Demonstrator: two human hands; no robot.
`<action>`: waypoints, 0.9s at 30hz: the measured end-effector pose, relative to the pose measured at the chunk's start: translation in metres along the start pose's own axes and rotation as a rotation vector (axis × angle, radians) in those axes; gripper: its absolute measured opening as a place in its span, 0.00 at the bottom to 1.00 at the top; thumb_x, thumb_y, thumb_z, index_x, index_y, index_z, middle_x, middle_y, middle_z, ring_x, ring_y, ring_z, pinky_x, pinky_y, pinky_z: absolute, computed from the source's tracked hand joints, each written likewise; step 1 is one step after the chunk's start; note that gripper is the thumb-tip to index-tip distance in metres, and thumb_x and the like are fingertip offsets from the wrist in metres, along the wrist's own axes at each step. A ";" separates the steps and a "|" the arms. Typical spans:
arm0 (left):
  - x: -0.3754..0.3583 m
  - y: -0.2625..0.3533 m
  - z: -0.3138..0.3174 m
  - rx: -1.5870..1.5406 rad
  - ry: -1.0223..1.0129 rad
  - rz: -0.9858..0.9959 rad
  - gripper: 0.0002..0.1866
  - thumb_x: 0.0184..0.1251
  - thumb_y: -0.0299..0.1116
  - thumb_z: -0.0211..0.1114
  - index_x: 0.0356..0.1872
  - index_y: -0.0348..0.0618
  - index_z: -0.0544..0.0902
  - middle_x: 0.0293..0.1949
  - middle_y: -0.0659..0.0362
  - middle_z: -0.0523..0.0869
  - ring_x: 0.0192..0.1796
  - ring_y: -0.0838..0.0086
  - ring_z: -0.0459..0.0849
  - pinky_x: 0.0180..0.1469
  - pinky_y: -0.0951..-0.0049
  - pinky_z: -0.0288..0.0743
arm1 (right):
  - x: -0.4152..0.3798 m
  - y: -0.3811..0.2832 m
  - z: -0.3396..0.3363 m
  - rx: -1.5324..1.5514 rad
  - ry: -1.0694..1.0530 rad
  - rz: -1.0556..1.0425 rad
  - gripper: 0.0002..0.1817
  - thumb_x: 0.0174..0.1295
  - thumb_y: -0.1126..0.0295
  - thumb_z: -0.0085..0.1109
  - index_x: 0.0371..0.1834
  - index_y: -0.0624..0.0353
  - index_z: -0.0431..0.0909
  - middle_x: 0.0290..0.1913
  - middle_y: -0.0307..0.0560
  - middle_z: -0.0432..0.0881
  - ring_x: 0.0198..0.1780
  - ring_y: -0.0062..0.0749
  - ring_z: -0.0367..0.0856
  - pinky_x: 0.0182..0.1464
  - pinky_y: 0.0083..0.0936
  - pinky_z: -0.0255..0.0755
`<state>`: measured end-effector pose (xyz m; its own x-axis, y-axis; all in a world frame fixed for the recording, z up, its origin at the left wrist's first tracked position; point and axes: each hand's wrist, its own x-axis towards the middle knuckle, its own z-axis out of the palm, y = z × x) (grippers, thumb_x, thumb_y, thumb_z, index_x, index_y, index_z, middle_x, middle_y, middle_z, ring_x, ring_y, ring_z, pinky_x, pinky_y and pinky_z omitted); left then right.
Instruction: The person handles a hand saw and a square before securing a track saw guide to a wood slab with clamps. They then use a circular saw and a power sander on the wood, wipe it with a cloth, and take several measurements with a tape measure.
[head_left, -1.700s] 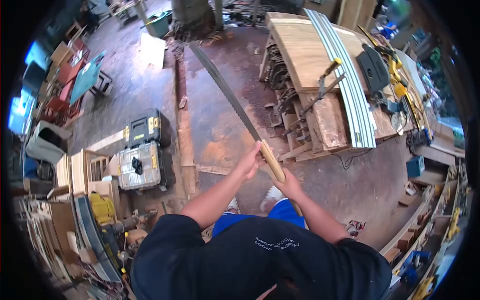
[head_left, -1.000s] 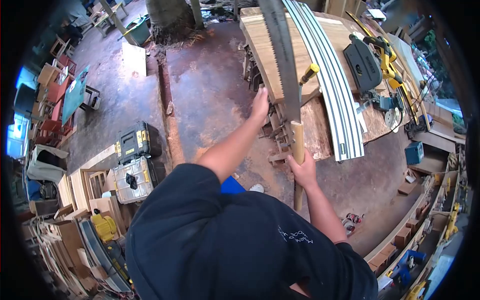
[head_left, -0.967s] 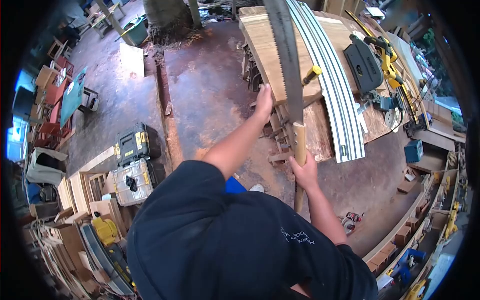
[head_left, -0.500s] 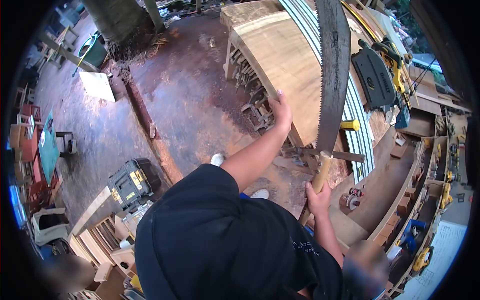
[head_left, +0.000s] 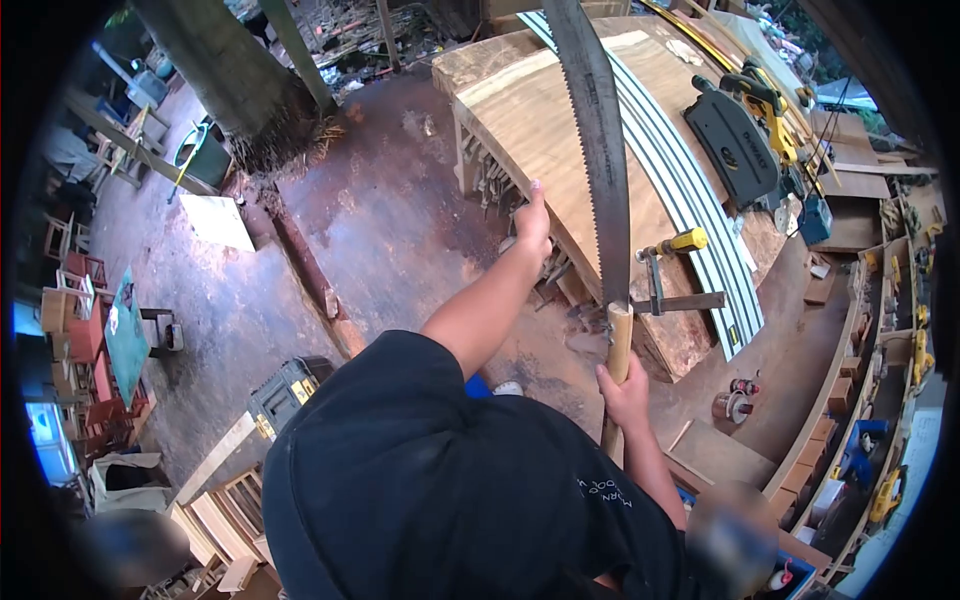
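A long toothed saw blade (head_left: 600, 160) rises from a round wooden handle (head_left: 619, 345), and my right hand (head_left: 625, 392) is closed round that handle. My left hand (head_left: 534, 222) rests at the left edge of a thick wooden slab (head_left: 530, 110), fingers along the edge; its underside is hidden. Across the slab lies a striped guide rail (head_left: 690, 210). A clamp with a yellow handle (head_left: 686, 241) sits at the slab's near end, just right of the blade. A black and yellow DeWalt power saw (head_left: 735, 150) stands on the right part of the slab.
A tree trunk (head_left: 215, 75) and a green bucket (head_left: 203, 158) are at the upper left. A black toolbox (head_left: 285, 392) stands on the floor at my left. Shelves with tools (head_left: 850, 390) run down the right. Two blurred shapes are at the lower corners.
The view has shifted. The saw blade has moved left relative to the slab, now clear of the clamp. My left hand has slid a little along the slab's edge.
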<state>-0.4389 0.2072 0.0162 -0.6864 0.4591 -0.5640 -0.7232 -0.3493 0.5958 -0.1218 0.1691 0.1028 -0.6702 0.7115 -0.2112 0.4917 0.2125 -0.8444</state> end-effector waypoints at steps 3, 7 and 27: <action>0.009 0.008 -0.014 0.172 0.051 -0.014 0.38 0.65 0.57 0.63 0.56 0.25 0.72 0.56 0.45 0.78 0.54 0.62 0.80 0.55 0.58 0.75 | 0.003 -0.008 0.011 0.008 0.016 -0.050 0.14 0.56 0.68 0.66 0.40 0.63 0.75 0.29 0.44 0.78 0.31 0.26 0.75 0.36 0.28 0.71; 0.005 0.041 -0.029 0.317 -0.126 -0.091 0.39 0.62 0.56 0.67 0.57 0.26 0.70 0.57 0.41 0.75 0.53 0.56 0.80 0.54 0.54 0.77 | 0.024 -0.024 0.029 0.007 0.046 -0.030 0.14 0.56 0.68 0.66 0.40 0.63 0.75 0.29 0.44 0.78 0.31 0.27 0.75 0.36 0.28 0.71; 0.170 0.214 -0.038 -0.036 -0.085 -0.139 0.27 0.74 0.49 0.52 0.61 0.35 0.72 0.59 0.52 0.76 0.61 0.66 0.73 0.65 0.63 0.62 | 0.165 -0.174 0.208 0.074 0.150 0.054 0.10 0.60 0.73 0.62 0.39 0.62 0.72 0.27 0.36 0.74 0.25 0.18 0.71 0.27 0.19 0.67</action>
<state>-0.7134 0.1798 0.0261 -0.5717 0.5721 -0.5881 -0.8140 -0.3058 0.4938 -0.4335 0.1104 0.1127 -0.5512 0.8134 -0.1858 0.4788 0.1260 -0.8688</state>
